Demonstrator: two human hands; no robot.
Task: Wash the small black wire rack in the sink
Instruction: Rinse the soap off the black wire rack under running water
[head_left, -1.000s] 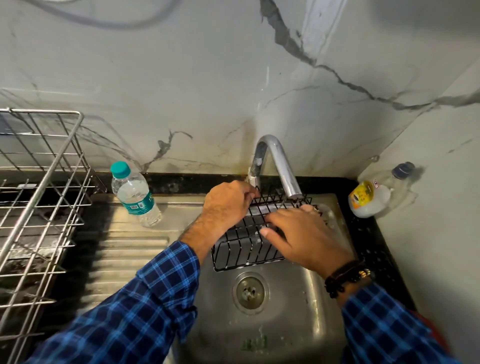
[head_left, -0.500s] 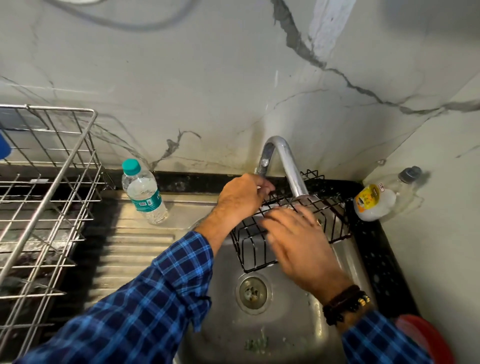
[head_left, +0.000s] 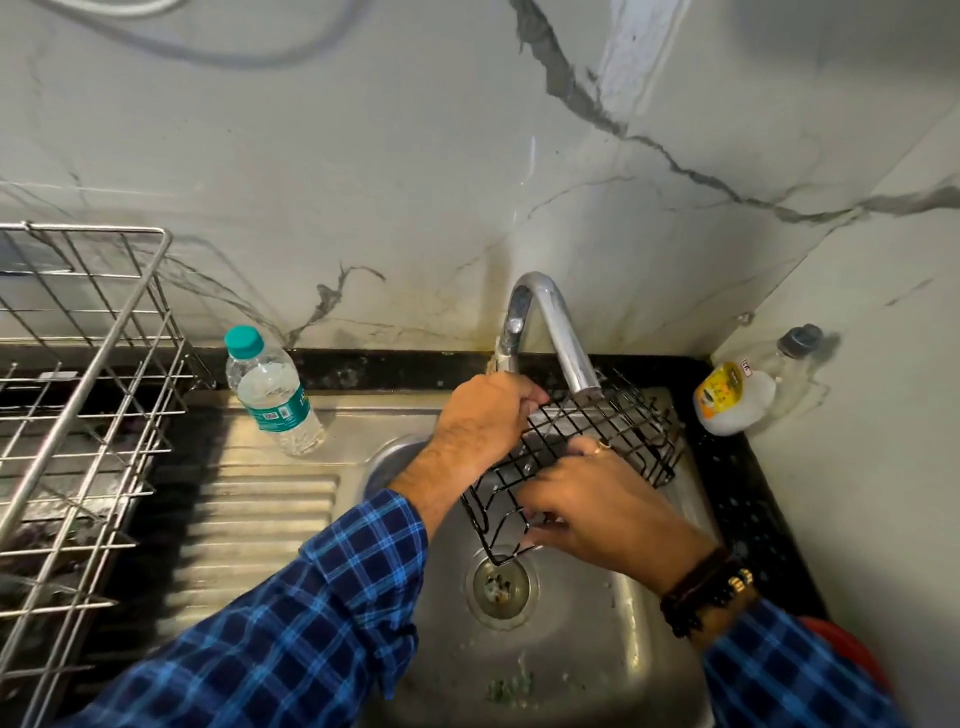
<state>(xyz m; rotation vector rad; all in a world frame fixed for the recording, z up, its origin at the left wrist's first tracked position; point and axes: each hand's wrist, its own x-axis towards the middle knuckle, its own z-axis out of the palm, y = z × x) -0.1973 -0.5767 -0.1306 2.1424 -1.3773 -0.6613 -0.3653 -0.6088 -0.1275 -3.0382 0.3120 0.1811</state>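
Black and made of thin wire, the small rack (head_left: 582, 447) is up over the shiny steel sink (head_left: 587, 634), tilted, right under the bent silver tap (head_left: 558, 332). One low corner of the rack hangs just above the round drain hole (head_left: 500, 583). I cannot tell if water is coming out of the tap.

My left hand (head_left: 483, 421) has its grip closed on the far left edge of the rack, just beside the tap's foot. My right hand (head_left: 597, 512) has its grip wrapped on the near side of the rack, fingers (head_left: 540, 501) curled around the wires, thumb below. There is a dark bead band (head_left: 701, 590) on that wrist. Both sleeves are blue checked cloth.

Left of the tap, a clear plastic water bottle with a teal cap (head_left: 270, 389) stands on the ribbed steel part beside the sink. Far left of the tap is a big silver wire dish basket (head_left: 78, 395). Right of the tap, in the corner, a clear bottle with a yellow label (head_left: 737, 397) leans on the grey marble wall (head_left: 363, 156).
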